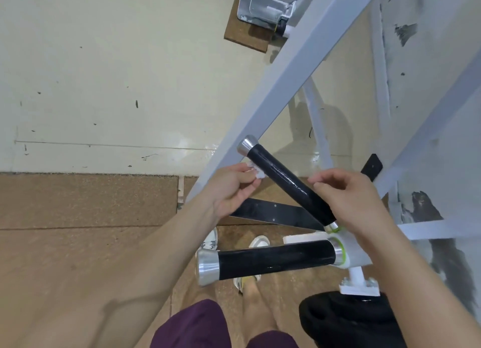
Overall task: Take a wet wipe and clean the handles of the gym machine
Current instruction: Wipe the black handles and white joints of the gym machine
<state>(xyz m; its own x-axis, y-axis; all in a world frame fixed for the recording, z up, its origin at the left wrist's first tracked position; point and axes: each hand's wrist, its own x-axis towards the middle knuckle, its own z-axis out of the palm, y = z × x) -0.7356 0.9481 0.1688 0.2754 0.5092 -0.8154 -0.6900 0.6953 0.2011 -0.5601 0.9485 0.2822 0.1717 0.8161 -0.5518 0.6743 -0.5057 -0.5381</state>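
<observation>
Left hand [231,189] pinches the wet wipe [256,172] against the upper handle [286,185], just below its metal end cap, evidently to wipe along the grip. Right hand [348,199], fingers loosely curled, holds nothing and hovers beside the grip's middle. Lower handle [276,259] is untouched.

- Cream glossy floor [104,74] fills upper left, dotted with small black scuffs [136,104].
- 1 thin straight joint line [104,145] crosses it; soft glare patch [187,147] sits on this line.
- Brown speckled mat [78,204] covers lower left, meeting cream floor along straight edge; faint seams split it into panels.
- Second brown mat piece [242,39] at top, ribbed metal plate [263,4] resting on it.
- Right side: whitish surface [429,87] with ragged black worn patches [404,32].
</observation>
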